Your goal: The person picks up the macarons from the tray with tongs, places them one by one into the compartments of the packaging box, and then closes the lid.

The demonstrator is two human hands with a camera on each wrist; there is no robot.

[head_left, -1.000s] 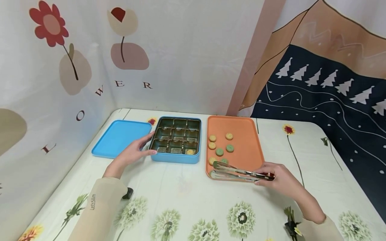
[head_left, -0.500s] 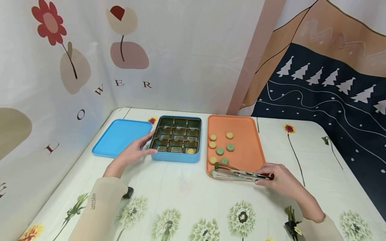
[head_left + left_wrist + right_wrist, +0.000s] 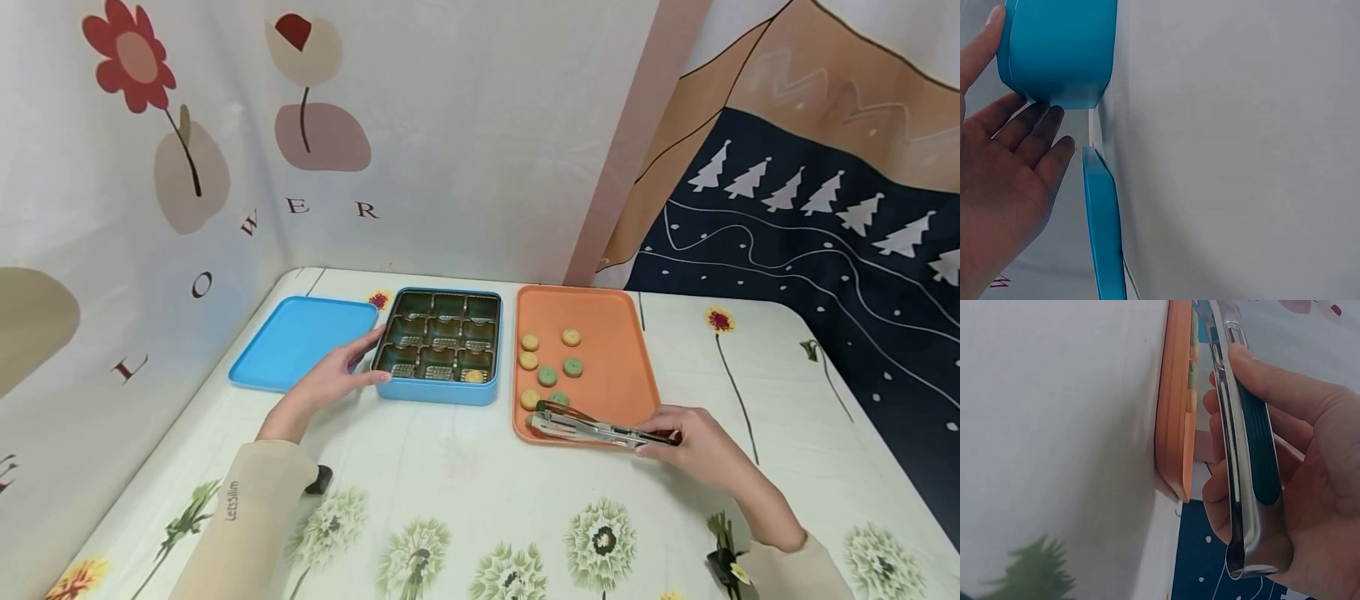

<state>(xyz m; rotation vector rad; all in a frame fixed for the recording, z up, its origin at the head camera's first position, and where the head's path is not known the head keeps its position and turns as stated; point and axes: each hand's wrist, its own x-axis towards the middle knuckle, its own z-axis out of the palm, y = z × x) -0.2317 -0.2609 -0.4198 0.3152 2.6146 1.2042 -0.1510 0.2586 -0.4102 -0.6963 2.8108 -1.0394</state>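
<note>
My left hand (image 3: 333, 379) rests against the left side and front corner of a blue box (image 3: 435, 393). Its fingers look relaxed, with the thumb on the front wall (image 3: 1063, 56). Inside the box is a dark divided insert; a yellow cookie (image 3: 474, 377) lies in its front right compartment. My right hand (image 3: 690, 437) grips metal tongs (image 3: 600, 431) with a dark green handle inlay (image 3: 1257, 450). The tong tips reach over the front left corner of an orange tray (image 3: 607, 375), around a mostly hidden green cookie (image 3: 531, 421). Whether they pinch it, I cannot tell.
More yellow cookies (image 3: 571, 337) and green cookies (image 3: 573, 367) lie on the tray, several in all. Left of the box, a blue lid (image 3: 300, 346) lies flat. Printed curtains (image 3: 465, 167) hang behind the flower-patterned tablecloth (image 3: 450, 492).
The tongs' two arms have come closer together, and their tips have moved slightly at the tray's front left corner. My left hand and the box have stayed put.
</note>
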